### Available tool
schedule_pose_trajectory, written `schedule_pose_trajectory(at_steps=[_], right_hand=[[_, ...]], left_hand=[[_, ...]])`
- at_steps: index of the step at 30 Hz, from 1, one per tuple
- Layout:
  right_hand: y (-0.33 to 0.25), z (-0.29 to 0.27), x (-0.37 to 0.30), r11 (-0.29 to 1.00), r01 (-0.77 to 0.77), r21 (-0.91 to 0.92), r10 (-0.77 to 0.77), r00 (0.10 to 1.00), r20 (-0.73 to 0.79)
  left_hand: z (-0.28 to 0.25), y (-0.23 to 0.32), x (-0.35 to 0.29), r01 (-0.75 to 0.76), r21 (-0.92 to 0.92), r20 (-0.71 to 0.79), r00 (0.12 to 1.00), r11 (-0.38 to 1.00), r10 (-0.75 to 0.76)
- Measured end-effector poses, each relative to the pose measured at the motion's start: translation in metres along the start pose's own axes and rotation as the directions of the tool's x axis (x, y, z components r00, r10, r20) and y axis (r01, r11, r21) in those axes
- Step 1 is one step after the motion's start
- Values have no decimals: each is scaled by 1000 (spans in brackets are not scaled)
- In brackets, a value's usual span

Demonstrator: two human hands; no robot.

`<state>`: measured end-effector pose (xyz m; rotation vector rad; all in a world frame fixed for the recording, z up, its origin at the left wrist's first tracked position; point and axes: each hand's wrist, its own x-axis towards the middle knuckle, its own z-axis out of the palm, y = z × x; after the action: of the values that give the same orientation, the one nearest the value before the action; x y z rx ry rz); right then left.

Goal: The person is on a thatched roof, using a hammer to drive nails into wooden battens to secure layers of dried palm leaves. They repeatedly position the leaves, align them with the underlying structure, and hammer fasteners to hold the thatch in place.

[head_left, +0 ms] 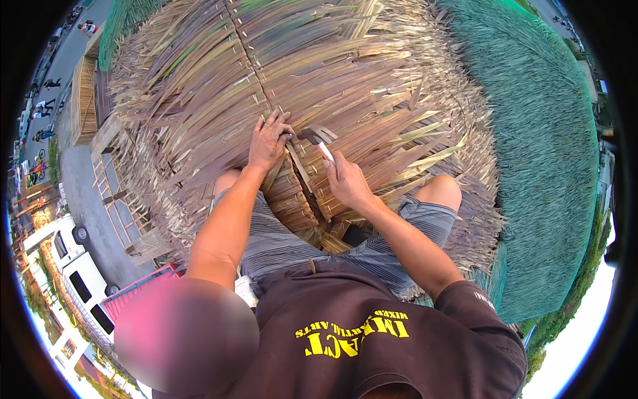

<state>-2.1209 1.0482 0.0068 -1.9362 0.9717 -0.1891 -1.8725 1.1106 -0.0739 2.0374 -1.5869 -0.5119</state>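
My right hand [347, 178] is closed around the white handle of a hammer [323, 147]. The hammer's dark head lies just above the thatch, close to the fingertips of my left hand [268, 143]. That left hand rests on the roof with thumb and forefinger drawn together at the top of a narrow wooden strip [297, 158]; whatever they pinch is too small to make out. Under both hands spreads a roof of dry, overlapping palm leaves [372, 86], stitched along a dark seam [249, 53]. Below the strip the seam widens into a gap [309, 196] between my legs.
Green netting [531, 133] covers more thatch on the right. At the left, beyond the roof edge, a wooden ladder-like frame [114, 193] stands above the pavement, near a white truck [83, 272]. Several people are on the ground farther off.
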Motion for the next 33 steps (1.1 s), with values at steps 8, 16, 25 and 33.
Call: schedule_pose_trajectory(at_steps=[8, 16, 25, 33], right_hand=[[-15, 11, 17, 971, 80, -226, -76, 997, 24], [-4, 16, 20, 971, 99, -215, -111, 993, -46], [2, 19, 22, 969, 30, -245, -30, 1000, 6], [7, 25, 30, 962, 44, -268, -51, 999, -18]], left_hand=[[-2, 0, -3, -62, 9, -49, 997, 998, 62], [-5, 6, -3, -54, 48, -31, 998, 997, 55], [-12, 0, 3, -38, -21, 41, 998, 999, 39], [-24, -6, 14, 84, -16, 151, 985, 996, -81]])
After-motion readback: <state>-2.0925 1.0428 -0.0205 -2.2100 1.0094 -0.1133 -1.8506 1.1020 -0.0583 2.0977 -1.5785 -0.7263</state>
